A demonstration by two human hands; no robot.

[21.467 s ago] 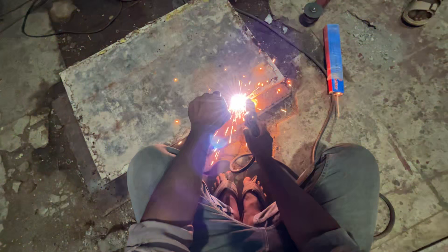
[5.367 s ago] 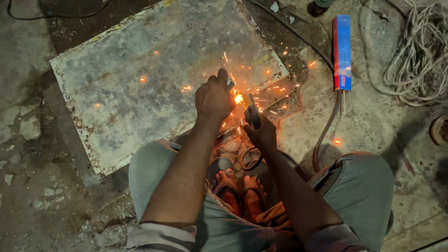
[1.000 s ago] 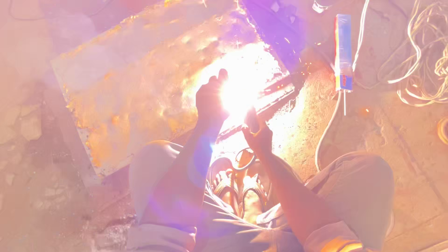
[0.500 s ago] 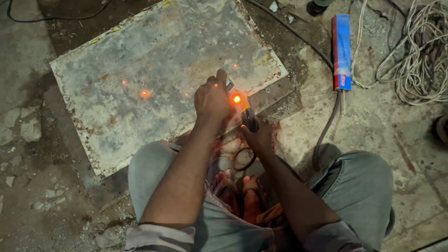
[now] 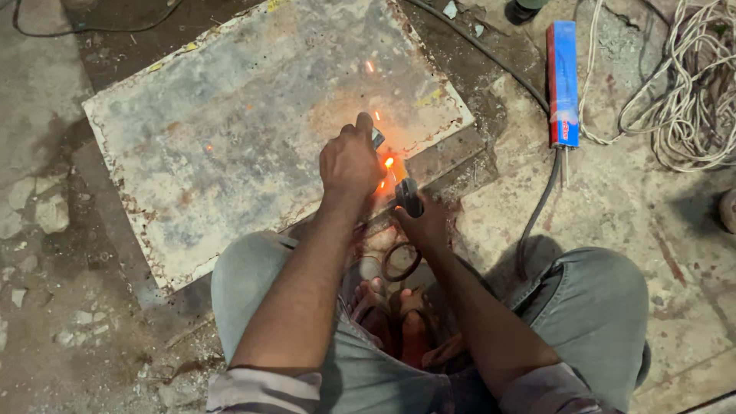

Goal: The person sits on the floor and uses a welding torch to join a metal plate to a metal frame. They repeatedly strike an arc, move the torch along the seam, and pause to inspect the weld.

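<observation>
Left hand [image 5: 350, 161] at frame centre, fingers curled around small grey piece [image 5: 378, 138] poking out just above knuckles, over lower right edge of rusty metal sheet [image 5: 253, 130]. Right hand [image 5: 426, 222] just lower right, fingers clamped on dark electrode holder [image 5: 409, 196]. Orange glowing spot [image 5: 388, 162] between both hands. Blue-red box [image 5: 563, 84] upper right, white rope coil [image 5: 682, 100] beside it

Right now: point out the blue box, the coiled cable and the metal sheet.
blue box [image 5: 563, 73], head view, middle of its top face.
coiled cable [image 5: 690, 115], head view, loops.
metal sheet [image 5: 253, 123], head view, bare middle.
</observation>
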